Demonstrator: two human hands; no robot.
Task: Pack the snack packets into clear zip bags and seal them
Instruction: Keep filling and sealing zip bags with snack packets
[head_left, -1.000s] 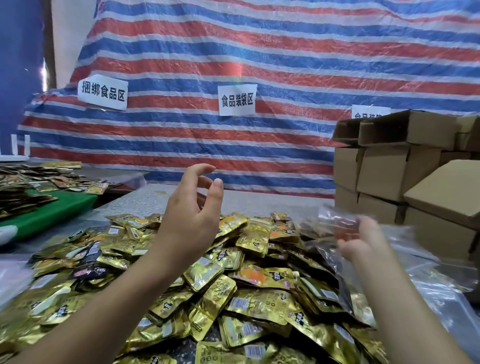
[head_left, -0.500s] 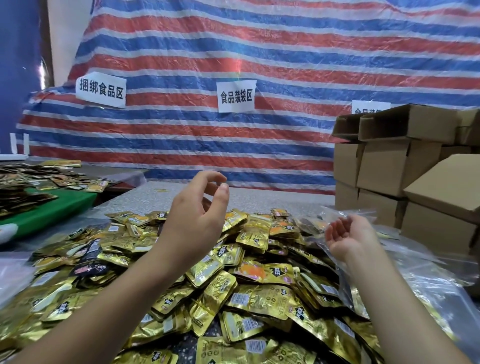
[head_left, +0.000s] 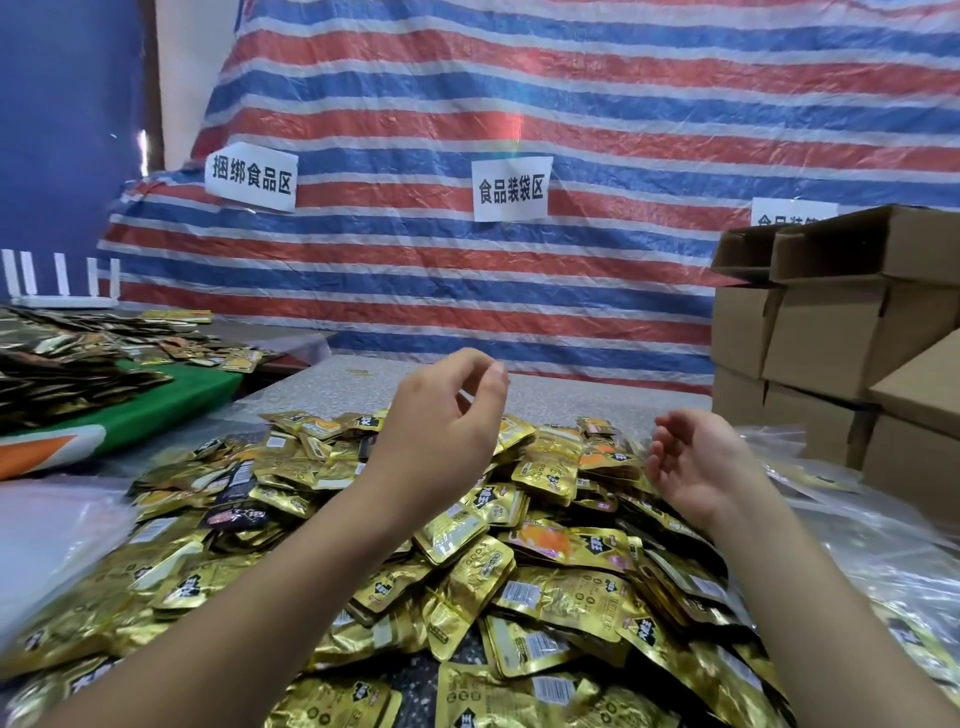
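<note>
A big heap of gold foil snack packets (head_left: 467, 561) covers the table in front of me. Clear zip bags (head_left: 872, 551) lie in a loose pile at the right, some with packets inside. My left hand (head_left: 441, 431) hovers above the heap, fingers loosely curled, holding nothing. My right hand (head_left: 696, 462) is raised at the heap's right side, palm turned left, fingers relaxed and empty. It is a little apart from the clear bags.
Stacked cardboard boxes (head_left: 841, 332) stand at the right. A green mat (head_left: 156, 405) with darker packets lies at the left, and clear plastic (head_left: 47, 530) at the near left. A striped tarp (head_left: 519, 104) with paper signs hangs behind the grey table (head_left: 571, 395).
My right hand let go of the clear bag it held up one second ago and opened. The left hand's fingers curled slightly and it stayed above the heap.
</note>
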